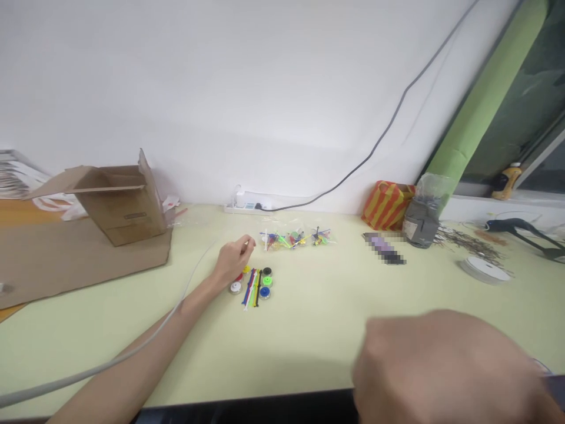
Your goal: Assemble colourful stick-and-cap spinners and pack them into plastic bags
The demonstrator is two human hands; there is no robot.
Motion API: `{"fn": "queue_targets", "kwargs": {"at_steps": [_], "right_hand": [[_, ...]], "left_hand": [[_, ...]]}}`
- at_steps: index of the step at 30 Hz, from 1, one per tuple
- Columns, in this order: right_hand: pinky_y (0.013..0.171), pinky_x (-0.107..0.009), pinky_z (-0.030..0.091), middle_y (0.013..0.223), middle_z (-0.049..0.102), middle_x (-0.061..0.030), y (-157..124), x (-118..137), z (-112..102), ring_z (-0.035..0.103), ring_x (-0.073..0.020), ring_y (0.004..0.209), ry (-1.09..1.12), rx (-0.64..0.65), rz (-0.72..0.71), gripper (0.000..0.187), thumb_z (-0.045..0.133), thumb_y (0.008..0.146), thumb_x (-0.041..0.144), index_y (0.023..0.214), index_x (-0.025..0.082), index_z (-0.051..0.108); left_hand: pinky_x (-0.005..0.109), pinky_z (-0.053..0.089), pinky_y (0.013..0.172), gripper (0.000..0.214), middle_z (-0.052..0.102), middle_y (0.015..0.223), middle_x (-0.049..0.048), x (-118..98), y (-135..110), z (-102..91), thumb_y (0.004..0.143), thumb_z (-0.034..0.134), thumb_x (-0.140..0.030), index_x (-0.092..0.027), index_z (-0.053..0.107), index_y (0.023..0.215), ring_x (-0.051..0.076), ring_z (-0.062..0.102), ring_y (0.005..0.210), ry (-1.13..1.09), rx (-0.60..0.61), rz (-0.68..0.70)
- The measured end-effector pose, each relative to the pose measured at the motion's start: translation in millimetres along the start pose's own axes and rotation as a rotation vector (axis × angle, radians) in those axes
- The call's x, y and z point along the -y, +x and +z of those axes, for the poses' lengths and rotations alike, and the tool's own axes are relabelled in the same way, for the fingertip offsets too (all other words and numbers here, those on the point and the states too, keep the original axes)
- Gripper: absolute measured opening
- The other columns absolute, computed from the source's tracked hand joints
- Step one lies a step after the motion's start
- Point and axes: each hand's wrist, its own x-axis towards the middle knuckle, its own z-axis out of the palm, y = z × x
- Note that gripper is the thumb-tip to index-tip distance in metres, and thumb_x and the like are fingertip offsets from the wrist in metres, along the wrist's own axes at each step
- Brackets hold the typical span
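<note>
My left hand [233, 259] rests on the table with its fingers curled in. Whatever is inside them, if anything, is hidden. Just below it lies a row of flat coloured arrow-shaped plastic strips [252, 288]. Left of the strips are a white disc [235, 287], a red one and a yellow one, the last two partly covered by the hand. On their right sit a black disc [267, 271], a green disc [267, 281] and a blue disc [265, 292]. Large and blurred, my right hand [441, 365] hangs close to the camera at lower right, its fingers out of sight.
Clear bags of coloured pieces [295, 238] lie behind the strips. An open cardboard box [128, 212] stands at left, a power strip [247, 203] by the wall. At right are a striped bag [384, 205], a grey packet [421, 222] and a white spool [484, 270]. A cable [176, 306] crosses my left forearm.
</note>
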Motion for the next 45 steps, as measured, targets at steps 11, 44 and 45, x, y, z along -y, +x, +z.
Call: {"fn": "queue_targets", "kwargs": {"at_steps": [11, 44, 45], "right_hand": [[0.050, -0.024, 0.029, 0.056, 0.046, 0.0035, 124.1, -152.7, -38.5, 0.041, -0.0121, 0.051, 0.497, -0.907, 0.126, 0.033, 0.059, 0.089, 0.046, 0.078, 0.015, 0.063], [0.057, -0.025, 0.027, 0.055, 0.048, 0.0042, 130.4, -169.0, -21.4, 0.041, -0.0122, 0.052, 0.135, -1.128, 0.335, 0.021, 0.054, 0.092, 0.027, 0.080, 0.016, 0.066], [0.057, -0.025, 0.027, 0.055, 0.048, 0.0043, 130.3, -168.8, -21.5, 0.041, -0.0122, 0.053, 0.134, -1.128, 0.333, 0.021, 0.054, 0.092, 0.027, 0.079, 0.016, 0.066]], "left_hand": [[0.026, 0.029, 0.056, 0.028, 0.048, 0.049, -0.0061, -1.4, 1.1, -0.5, 0.096, 0.040, -0.034, -0.022, 0.061, 0.083, 0.014, 0.041, 0.046, 0.026, 0.026, -0.016], [0.045, 0.033, 0.116, 0.058, 0.059, 0.141, 0.0130, 38.1, 15.1, 3.3, 0.098, 0.024, -0.049, -0.016, 0.066, 0.120, 0.029, 0.048, 0.136, 0.031, 0.178, -0.191], [0.045, 0.032, 0.117, 0.059, 0.059, 0.141, 0.0120, 40.2, 15.3, 3.5, 0.098, 0.023, -0.051, -0.017, 0.068, 0.118, 0.029, 0.046, 0.138, 0.042, 0.203, -0.190]]}}
